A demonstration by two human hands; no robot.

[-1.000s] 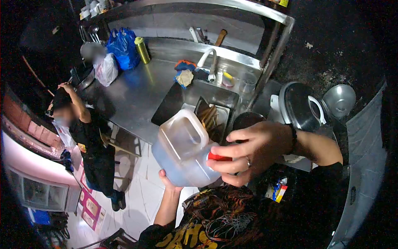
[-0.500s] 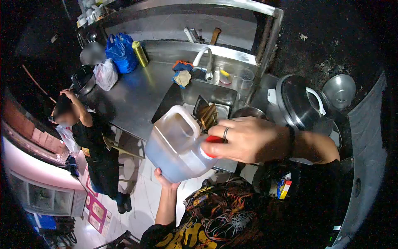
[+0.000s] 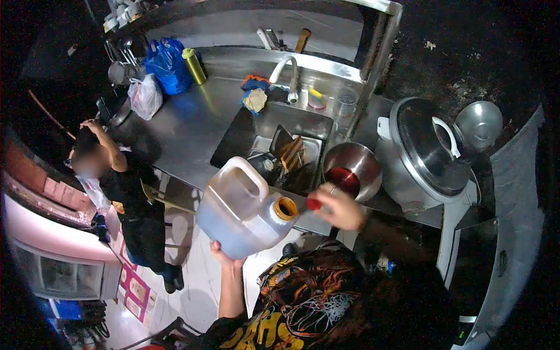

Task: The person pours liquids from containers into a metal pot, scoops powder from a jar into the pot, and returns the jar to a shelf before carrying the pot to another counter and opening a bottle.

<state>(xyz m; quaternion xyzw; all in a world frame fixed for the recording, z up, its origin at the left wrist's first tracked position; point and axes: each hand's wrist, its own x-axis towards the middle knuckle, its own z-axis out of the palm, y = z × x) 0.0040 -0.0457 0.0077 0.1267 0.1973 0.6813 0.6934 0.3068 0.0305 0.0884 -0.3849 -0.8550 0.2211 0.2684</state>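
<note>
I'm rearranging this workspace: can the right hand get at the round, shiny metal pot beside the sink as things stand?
Probably yes: the right hand is close to the pot with nothing visible between, though it holds a small red plastic cap.

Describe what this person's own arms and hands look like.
Both are bare, without gloves: left grip and right grip. The left forearm is uncovered up to a black sleeve. The right arm lies in deep shadow, so its sleeve edge is unclear.
</note>
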